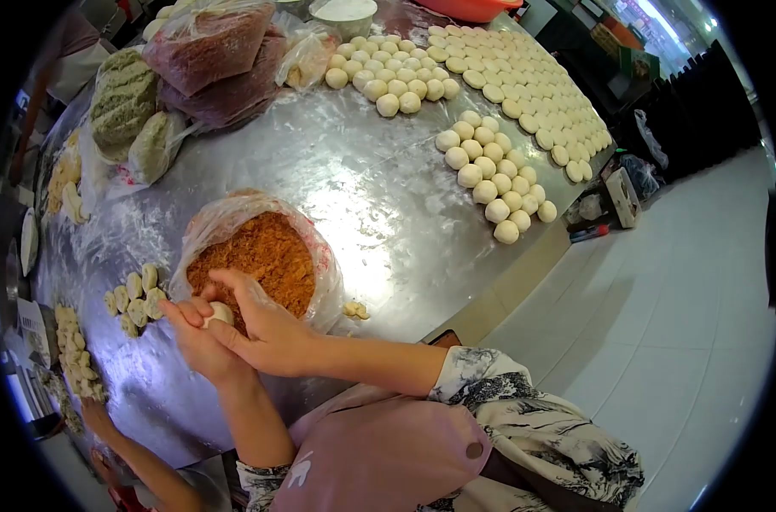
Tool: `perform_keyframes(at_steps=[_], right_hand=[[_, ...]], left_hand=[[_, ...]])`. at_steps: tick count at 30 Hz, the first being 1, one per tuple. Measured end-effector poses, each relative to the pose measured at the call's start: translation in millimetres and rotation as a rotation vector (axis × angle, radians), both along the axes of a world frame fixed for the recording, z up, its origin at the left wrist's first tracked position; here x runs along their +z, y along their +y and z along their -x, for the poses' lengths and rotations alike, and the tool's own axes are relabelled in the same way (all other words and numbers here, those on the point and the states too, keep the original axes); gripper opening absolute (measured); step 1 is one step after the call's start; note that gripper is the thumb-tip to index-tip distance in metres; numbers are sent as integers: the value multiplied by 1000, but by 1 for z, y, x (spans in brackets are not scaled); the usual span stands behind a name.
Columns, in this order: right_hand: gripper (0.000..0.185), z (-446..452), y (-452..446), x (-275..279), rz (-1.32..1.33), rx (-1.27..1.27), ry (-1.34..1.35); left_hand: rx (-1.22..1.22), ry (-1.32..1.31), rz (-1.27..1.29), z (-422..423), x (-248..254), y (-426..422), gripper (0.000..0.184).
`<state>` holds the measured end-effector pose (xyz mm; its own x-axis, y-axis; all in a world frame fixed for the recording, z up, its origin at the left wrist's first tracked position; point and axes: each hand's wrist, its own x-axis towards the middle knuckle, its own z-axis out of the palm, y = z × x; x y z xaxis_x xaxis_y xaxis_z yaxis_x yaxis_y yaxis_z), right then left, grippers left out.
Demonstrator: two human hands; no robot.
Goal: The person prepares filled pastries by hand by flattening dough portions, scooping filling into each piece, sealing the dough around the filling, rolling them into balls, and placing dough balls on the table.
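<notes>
Toward the worktop (388,196)'s near edge, the left hand (202,340) curls its fingers snugly round a dough ball (220,315), seemingly to steady it, the right hand (264,331) arching half open over it, with the filling (268,243) in its bag (326,266) placed alongside, probably for easy reach.

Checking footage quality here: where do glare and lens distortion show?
Head view: glare whitens the metal table beside the bag of orange filling; head view: fisheye curvature bends the outer scene, with black frame corners; head view: the hands look reasonably sharp.
</notes>
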<state>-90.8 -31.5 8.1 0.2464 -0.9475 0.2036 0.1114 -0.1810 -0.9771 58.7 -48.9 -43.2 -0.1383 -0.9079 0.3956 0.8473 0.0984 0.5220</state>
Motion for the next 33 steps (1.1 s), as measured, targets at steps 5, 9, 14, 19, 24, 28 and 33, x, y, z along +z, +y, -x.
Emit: perform_keyframes(at_steps=[5,9,14,19,24,28,33], right_hand=[[40,9,-4,1,-105,-25,154],[45,14,0,2,-118,149,197],[46,15,4,7,-168,73,163],[42,18,-3,5,-286,105,96],[51,19,4,7,-91,72,221],[52,27,-2,13,-190,119,85],[51,26,-1,10,-5,131,81]], left_hand=[[186,-38,-203,42,47,14,72],[352,-494,-188,29,15,26,66],[222,-293,-181,30,26,22,69],[466,-673,-100,59,42,27,66],[512,-720,-229,48,33,31,47],[452,79,-415,91,78,24,56],[405,-650,-199,49,32,29,54]])
